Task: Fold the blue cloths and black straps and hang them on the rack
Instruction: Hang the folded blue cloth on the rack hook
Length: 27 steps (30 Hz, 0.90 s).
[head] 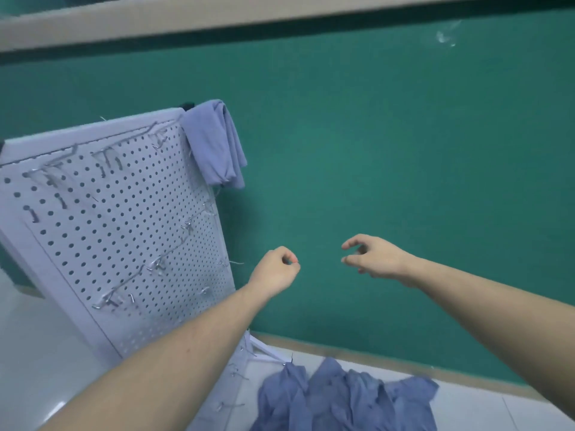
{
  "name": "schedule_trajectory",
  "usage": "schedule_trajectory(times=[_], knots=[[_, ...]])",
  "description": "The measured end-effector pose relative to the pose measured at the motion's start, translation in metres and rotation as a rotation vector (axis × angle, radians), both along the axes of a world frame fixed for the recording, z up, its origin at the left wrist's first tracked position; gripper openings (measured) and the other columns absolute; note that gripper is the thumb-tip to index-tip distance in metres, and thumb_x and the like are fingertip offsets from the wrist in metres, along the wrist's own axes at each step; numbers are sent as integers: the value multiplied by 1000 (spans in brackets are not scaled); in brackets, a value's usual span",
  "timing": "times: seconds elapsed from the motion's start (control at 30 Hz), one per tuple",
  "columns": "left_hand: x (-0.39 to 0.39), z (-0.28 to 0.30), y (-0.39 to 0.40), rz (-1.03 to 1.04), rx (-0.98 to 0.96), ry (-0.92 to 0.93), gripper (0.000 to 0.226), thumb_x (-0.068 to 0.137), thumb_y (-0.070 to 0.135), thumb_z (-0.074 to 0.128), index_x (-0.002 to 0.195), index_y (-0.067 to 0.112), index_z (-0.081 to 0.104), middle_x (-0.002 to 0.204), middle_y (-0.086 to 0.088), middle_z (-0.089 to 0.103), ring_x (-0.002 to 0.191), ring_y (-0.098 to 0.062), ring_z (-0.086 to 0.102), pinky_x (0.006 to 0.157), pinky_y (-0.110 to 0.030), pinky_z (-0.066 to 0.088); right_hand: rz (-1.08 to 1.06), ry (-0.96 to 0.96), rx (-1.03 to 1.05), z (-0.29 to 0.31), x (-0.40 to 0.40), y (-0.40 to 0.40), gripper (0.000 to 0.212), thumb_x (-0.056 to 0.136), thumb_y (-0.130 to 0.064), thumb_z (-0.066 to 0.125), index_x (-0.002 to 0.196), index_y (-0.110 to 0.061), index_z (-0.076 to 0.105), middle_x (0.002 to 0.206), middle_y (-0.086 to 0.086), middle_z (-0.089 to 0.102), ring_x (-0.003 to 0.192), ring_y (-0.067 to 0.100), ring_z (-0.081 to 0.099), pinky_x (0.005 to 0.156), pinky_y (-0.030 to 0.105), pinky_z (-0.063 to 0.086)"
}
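Crumpled blue cloths (345, 399) heaped on white tiled floor (485, 409); pegboard rack (124, 231) beside.

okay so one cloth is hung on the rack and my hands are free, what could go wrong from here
The folded blue cloth hangs over just the top corner of the pegboard rack, so it may slide off. The rack appears to lean, so bumping it might tip it. The blue cloths heaped by its base could snag on its metal hooks.
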State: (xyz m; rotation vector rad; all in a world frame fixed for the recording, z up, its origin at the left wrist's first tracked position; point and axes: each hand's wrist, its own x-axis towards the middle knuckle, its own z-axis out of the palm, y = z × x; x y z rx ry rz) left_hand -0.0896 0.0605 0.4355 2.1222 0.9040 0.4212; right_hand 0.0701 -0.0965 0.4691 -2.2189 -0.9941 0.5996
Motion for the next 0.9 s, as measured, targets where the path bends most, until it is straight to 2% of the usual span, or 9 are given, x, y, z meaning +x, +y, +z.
schedule_trajectory(times=[0.13,0.27,0.33,0.47,0.6,0.7,0.77,0.83,0.9], knots=[[22,-67,-32,-128,-116,118,9,93,23,56,86,22,62,96,1,69,89,-21,64,88,-34,53,-51,45,-56,-60,14,-33,24,93,-26,66,116,-20,62,83,2,62,71,17,56,50,14,41],[45,-137,-56,-237,-222,205,10,93,17,56,91,16,65,82,3,62,75,-17,56,70,-24,46,-105,134,-116,-127,32,-51,23,93,-21,66,116,-17,62,75,1,58,65,16,52,43,11,38],[57,-173,-62,-263,-227,248,11,91,15,57,84,21,63,80,5,63,76,-16,58,70,-25,46,-133,185,-144,-165,43,-55,25,93,-19,66,117,-16,62,76,4,58,65,18,52,47,17,41],[78,-252,-65,-268,-226,322,16,90,14,58,82,28,57,91,6,63,92,-19,62,77,-26,45,-163,268,-227,-249,60,-55,29,92,-21,68,119,-15,64,87,7,64,75,20,55,65,27,45],[92,-335,-61,-300,-200,418,27,95,10,47,71,22,44,74,7,51,81,-18,52,65,-27,33,-203,335,-295,-334,69,-53,24,94,-21,65,117,-18,64,96,3,69,79,18,58,71,27,48],[102,-394,-55,-355,-223,495,38,98,5,47,64,19,37,67,4,42,72,-17,45,61,-26,32,-165,370,-369,-394,75,-49,31,96,-14,60,127,-13,62,119,10,66,103,24,61,86,25,46],[107,-428,-54,-330,-248,538,42,99,11,48,60,20,36,62,3,40,65,-18,41,56,-29,31,-144,393,-396,-429,78,-46,34,96,-12,60,130,-11,61,130,13,63,102,19,56,86,23,41],[111,-456,-55,-294,-276,533,38,95,13,52,59,19,40,59,0,43,63,-21,43,52,-29,27,-141,412,-403,-461,78,-43,34,95,-11,61,130,-10,61,130,13,63,98,13,50,83,21,37],[112,-477,-60,-264,-301,470,13,92,11,56,79,14,55,70,-1,56,69,-25,53,55,-29,36,-110,412,-396,-488,75,-42,34,95,-14,64,128,-11,62,127,8,64,99,11,49,82,17,34]])
